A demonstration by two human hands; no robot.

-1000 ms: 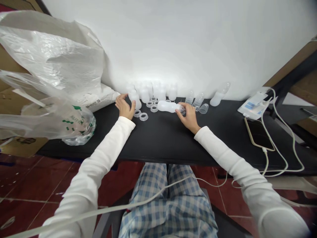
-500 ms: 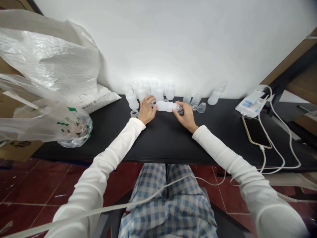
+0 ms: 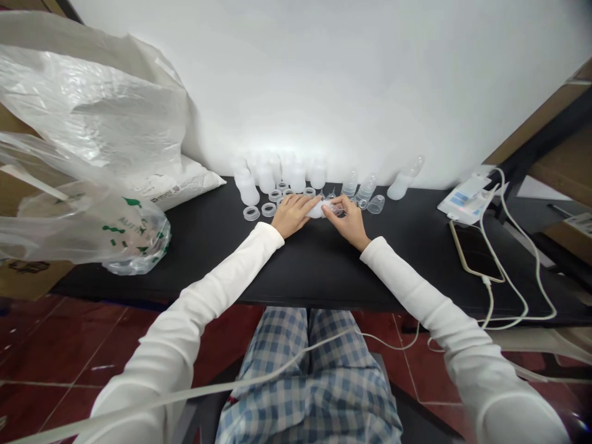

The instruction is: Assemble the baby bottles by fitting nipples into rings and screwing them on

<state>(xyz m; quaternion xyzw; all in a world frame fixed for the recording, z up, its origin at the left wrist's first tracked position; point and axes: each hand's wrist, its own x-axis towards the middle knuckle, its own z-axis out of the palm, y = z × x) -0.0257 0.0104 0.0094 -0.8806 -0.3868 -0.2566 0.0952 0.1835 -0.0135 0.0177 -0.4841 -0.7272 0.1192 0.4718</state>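
A frosted white baby bottle [image 3: 316,211] lies sideways between my hands above the black table. My left hand [image 3: 294,213] is wrapped over its body and covers most of it. With thumb and fingers, my right hand [image 3: 346,221] grips the clear top end [image 3: 337,210] of the bottle. Several clear collar rings [image 3: 251,213] lie beside and behind my left hand. Behind them, several frosted bottles [image 3: 267,177] stand near the wall. Clear domed caps [image 3: 376,204] and clear pieces [image 3: 367,184] sit just beyond my right hand.
A bottle with a clear top [image 3: 406,177] leans at the wall on the right. Farther right are a phone [image 3: 476,250], a white box [image 3: 465,198] and looping cables. Plastic bags [image 3: 139,234] crowd the left side. One white cable crosses over my lap.
My left hand has slid right along the bottle and now covers its body, uncovering rings at its left. My right hand stays at the top end. The bottle has come slightly nearer.
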